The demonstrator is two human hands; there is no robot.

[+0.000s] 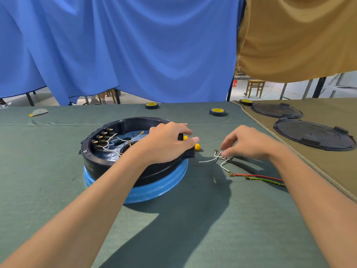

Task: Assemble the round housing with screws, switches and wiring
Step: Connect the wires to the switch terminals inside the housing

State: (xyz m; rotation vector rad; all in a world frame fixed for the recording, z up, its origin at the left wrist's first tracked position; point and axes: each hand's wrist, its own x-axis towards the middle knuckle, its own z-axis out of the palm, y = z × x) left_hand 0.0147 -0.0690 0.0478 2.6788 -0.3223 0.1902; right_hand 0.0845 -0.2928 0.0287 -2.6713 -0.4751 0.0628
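Observation:
The round black housing (108, 159) lies open side up on a blue ring (154, 190) on the green cloth. Several switches (102, 139) with white wires line its left inner wall. My left hand (166, 142) grips the housing's right rim, fingers curled over the edge. Two yellow pieces (197, 147) lie just beyond that rim. To the right, my right hand (249, 142) pinches a bundle of white wires (222, 158) with brass terminals, which rests on the cloth. A red wire (258, 176) and a green-yellow wire (268, 181) lie in front of it.
Two black round covers (313, 135) (276, 111) lie on the tan cloth at the right. Three tape rolls (217, 112) (151, 105) (245, 102) stand along the table's far edge. A small grey tool (38, 112) lies far left. Blue and tan curtains hang behind.

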